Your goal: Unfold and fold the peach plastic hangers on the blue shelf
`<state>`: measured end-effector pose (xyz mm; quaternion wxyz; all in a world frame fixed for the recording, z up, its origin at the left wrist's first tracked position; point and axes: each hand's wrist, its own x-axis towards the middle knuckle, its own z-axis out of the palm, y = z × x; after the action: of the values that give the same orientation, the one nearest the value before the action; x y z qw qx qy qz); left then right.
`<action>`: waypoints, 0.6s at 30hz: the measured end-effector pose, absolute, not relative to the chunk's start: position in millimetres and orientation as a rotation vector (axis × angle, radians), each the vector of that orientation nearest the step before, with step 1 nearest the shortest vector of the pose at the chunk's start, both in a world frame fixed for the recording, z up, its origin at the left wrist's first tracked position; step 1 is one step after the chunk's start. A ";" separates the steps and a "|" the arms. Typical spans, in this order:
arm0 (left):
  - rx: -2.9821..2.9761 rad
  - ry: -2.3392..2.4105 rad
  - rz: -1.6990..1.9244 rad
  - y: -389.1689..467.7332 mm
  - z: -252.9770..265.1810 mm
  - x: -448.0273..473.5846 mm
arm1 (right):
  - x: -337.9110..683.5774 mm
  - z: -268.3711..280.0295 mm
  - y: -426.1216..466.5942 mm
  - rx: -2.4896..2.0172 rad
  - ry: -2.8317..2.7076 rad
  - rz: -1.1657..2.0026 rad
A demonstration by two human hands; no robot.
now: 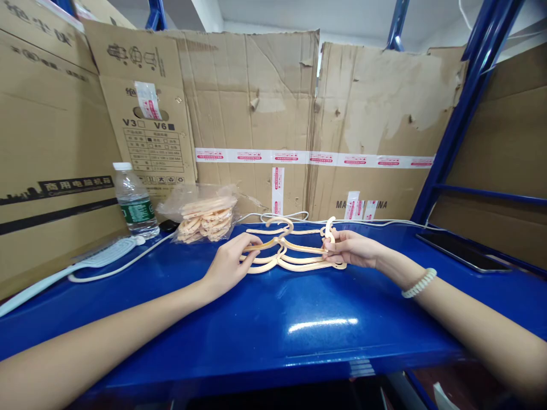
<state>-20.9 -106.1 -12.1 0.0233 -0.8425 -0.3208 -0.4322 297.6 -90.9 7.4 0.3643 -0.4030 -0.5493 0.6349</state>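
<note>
A beige plastic clothes hanger (pixel 301 247) is held level a little above the blue tabletop (pixel 273 319), its hook pointing up. My left hand (pixel 228 259) closes thumb and fingers around its left end. At the right end, my right hand (pixel 354 249) pinches the hanger together with a small cream curved piece (pixel 329 229) that stands upright there. More hangers of the same kind (pixel 301 266) are under and behind the held one, partly covered by it and my fingers. How the curved piece meets the hanger is hidden by my right fingertips.
Behind my left hand sits a clear plastic bag (pixel 209 219) of peach-coloured plastic pieces. A water bottle (pixel 135 205) and a pale blue hairbrush (pixel 102 255) are at the left, a dark tablet (pixel 464 252) at the right. White cable (pixel 384 222) runs along the cardboard (pixel 256 102) at the back.
</note>
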 end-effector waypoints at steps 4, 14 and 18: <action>-2.633 -0.994 -1.319 -106.0 -13.2 -21.2 | 295.6 5.4 -89.7 -1.061 -1.406 1.545; -2.679 -1.026 -1.322 -110.1 -11.5 -19.8 | 291.4 6.1 -91.4 -1.094 -1.399 1.331; -2.697 -1.028 -1.308 -109.6 -12.6 -20.6 | 289.9 7.0 -92.8 -1.078 -1.372 1.313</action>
<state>-20.6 -109.6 -12.6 -0.0138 -0.8510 -0.3242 -0.4128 289.9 -92.8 7.0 0.4611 -0.4380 -0.5575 0.5336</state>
